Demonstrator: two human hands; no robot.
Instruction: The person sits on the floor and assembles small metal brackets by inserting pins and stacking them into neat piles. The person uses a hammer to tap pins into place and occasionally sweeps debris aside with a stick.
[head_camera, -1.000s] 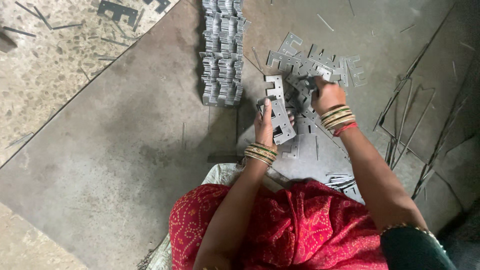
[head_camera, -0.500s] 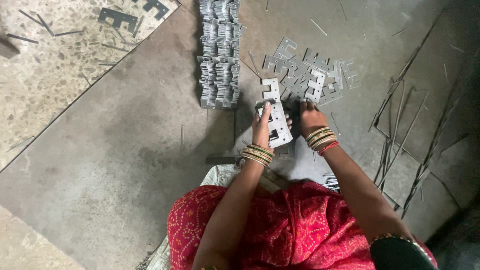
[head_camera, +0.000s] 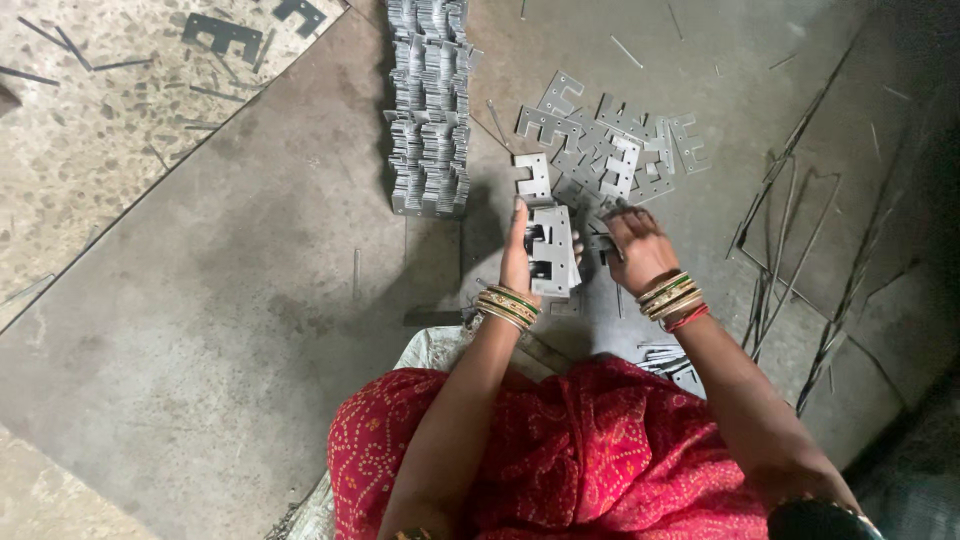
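My left hand (head_camera: 520, 255) holds a small stack of flat grey metal stampings (head_camera: 552, 250) upright against the floor. My right hand (head_camera: 634, 246) is just right of that stack, fingers curled over loose stampings at the near edge of a scattered pile (head_camera: 610, 150). Whether it grips a piece I cannot tell clearly. Both wrists wear several bangles. My red patterned garment (head_camera: 560, 460) fills the bottom of the view.
A long neat row of stacked stampings (head_camera: 430, 100) lies to the left of the pile. Thin metal strips and scrap (head_camera: 800, 260) litter the floor at right. Two dark stampings (head_camera: 225, 35) lie on the speckled floor at top left. I sit on a grey metal sheet (head_camera: 200, 300).
My right hand has drawn back from the loose pile toward the stack in my left hand. The left hand and its stack have stayed nearly in place.
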